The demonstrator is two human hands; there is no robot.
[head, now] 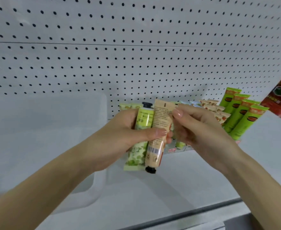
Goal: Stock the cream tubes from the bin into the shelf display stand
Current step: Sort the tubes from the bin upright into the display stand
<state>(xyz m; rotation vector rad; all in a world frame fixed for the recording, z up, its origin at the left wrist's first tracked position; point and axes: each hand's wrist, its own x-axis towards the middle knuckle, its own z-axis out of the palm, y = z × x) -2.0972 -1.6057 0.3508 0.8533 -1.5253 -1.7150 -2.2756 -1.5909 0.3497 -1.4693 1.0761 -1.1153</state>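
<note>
We face a white perforated metal back panel above a white shelf. A frosted translucent plastic bin stands on the shelf to our left, and we cannot make out what is in it. Right of centre stands the clear acrylic tiered display stand. It already carries rows of tubes with their crimped ends up, including bright green tubes at the far right. A red printed packet leans in beside them.

Both hands meet just in front of the stand. The left hand wraps its fingers and thumb round two tubes, which we read as a reserve kept near the slots. One is the pale green leaf-patterned cream tube, cap up. The other is the peach-coloured cream tube with a black cap, cap down. The right hand pinches the peach tube's flat crimped top between thumb and forefinger. We judge this is to draw it free, since it already points the way the stocked rows stand.
</note>
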